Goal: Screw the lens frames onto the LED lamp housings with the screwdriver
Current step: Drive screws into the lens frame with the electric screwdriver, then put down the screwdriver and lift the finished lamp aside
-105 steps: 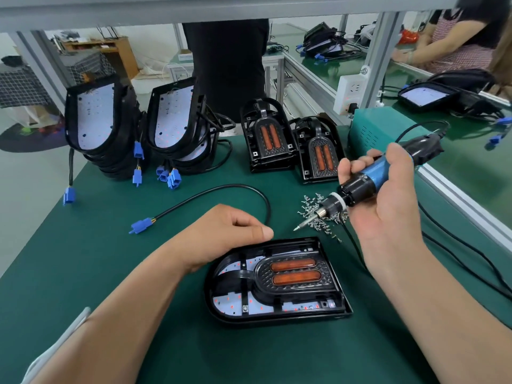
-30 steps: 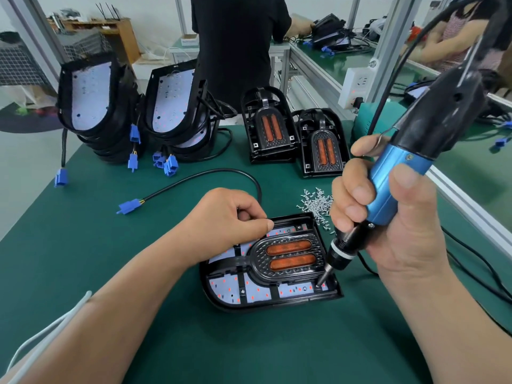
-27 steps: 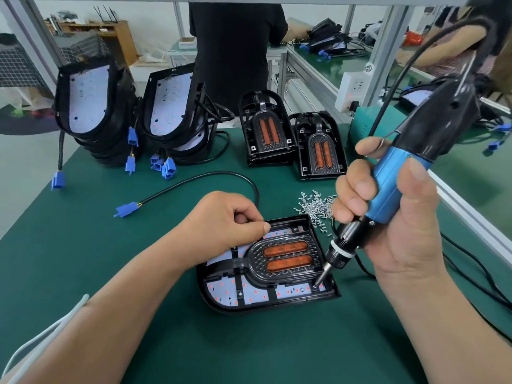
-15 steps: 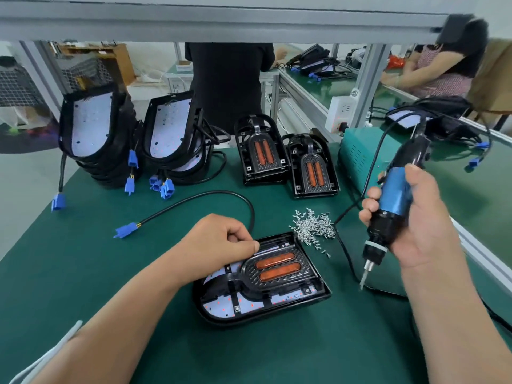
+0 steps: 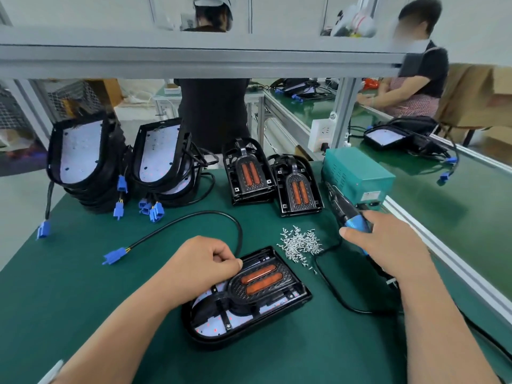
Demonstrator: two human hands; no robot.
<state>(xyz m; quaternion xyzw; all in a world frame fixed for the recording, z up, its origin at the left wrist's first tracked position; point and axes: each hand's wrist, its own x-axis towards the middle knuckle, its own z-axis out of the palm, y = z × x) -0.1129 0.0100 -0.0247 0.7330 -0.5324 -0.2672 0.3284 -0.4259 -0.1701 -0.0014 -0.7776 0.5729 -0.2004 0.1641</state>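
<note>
Lens frame (image 5: 263,281) sits in LED lamp housing (image 5: 250,329); left hand (image 5: 205,261) grips its edge, fingers curled. Right hand (image 5: 388,250) wraps screwdriver (image 5: 357,225): load from screw pile (image 5: 300,243), drive vertical.

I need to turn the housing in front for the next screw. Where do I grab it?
Likely the raised black rim of the lamp housing at its squared right end, coming in from the right: it lies flat, that end is bare, and the left hand rests on its far-left side.
</note>
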